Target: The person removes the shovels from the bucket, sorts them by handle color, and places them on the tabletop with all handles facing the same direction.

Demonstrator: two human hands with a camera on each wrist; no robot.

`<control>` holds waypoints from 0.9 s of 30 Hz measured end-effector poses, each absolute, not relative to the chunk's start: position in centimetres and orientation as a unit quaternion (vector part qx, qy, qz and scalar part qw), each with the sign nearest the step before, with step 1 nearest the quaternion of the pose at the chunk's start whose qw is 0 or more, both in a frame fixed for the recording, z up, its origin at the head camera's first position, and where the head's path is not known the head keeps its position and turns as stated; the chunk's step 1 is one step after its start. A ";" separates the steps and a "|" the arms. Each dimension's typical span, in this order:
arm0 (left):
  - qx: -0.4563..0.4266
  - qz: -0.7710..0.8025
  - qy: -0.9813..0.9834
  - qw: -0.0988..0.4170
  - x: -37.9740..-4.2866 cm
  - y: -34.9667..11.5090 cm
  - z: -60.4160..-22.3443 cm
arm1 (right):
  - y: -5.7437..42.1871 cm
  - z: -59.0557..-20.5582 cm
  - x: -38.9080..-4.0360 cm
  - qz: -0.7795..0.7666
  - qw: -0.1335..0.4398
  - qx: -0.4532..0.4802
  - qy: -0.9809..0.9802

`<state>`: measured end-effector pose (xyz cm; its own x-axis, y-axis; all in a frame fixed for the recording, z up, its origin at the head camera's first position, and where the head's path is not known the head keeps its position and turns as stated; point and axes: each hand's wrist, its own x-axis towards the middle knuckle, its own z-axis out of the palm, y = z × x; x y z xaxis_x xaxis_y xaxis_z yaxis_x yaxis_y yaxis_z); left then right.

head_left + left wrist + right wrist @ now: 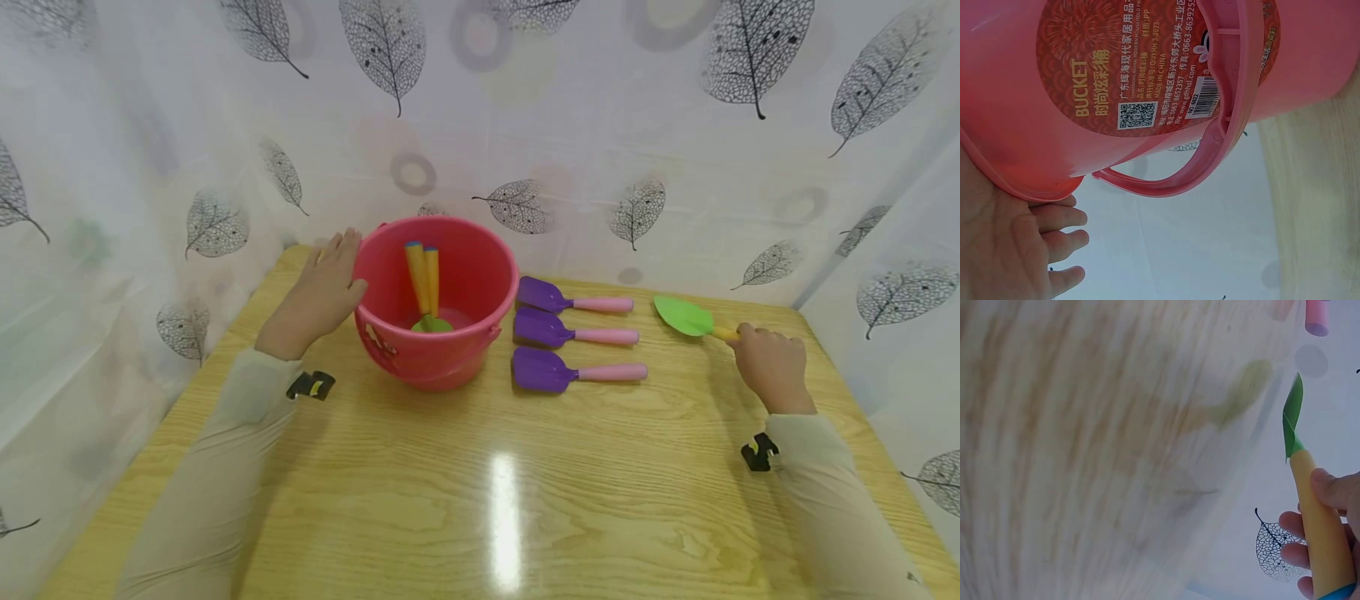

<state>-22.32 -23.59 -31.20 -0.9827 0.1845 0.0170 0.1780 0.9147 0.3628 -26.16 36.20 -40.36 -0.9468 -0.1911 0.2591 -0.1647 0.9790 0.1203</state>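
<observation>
Right hand (771, 365): fingers and thumb wrapped round the yellow handle of a hand trowel with a pointed bright-green blade (686, 318), at the right side of the counter (405, 500), which has a pale yellow wood-grain surface. Blade points left, toward the bucket side. Right wrist view: trowel raised off the surface, with a blurred green-and-yellow reflection below it; blue tip at the handle's end.

Left hand (318, 287): fingers extended and loosely spread, hand touching the rim of a round pinkish-red plastic bucket (435, 367) from its left side. Bucket upright, left of centre, toward the rear of the counter. Left wrist view: round red printed label (1141, 69) on its wall, reading "BUCKET", with a QR code; pink carrying handle (1244, 69) hangs down outside.

Bucket contents: two yellow-handled tools with blue ends (433, 279), handles up, leaning; green visible at their base.

Just right of bucket: three purple-bladed shovels with pink handles (542, 327), lying in a row one in front of another, blades toward the bucket, handles toward the trowel.

Behind: whitish sheet printed with dark skeleton leaves (585, 133). Beige sleeves (202, 492) on both arms.
</observation>
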 end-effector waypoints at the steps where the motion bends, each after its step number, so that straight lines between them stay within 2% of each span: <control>1: 0.092 0.185 0.978 0.008 -22.3 -23.6 -31.2 | 36.2 -40.4 -26.2 -0.050 0.132 0.089 -0.986; 21: 0.094 0.180 0.979 0.006 -22.4 -23.4 -31.3 | 36.5 -41.0 -26.2 -0.041 0.102 0.095 -0.989; 27: 0.093 0.181 0.979 0.005 -22.4 -23.5 -31.4 | 36.6 -41.2 -26.1 -0.031 0.121 0.109 -0.986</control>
<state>-22.42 -23.52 -31.37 -0.9825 0.1845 0.0245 0.1810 0.9170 0.3553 -26.12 36.64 -41.19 -0.9469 -0.2226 0.2320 -0.2078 0.9743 0.0868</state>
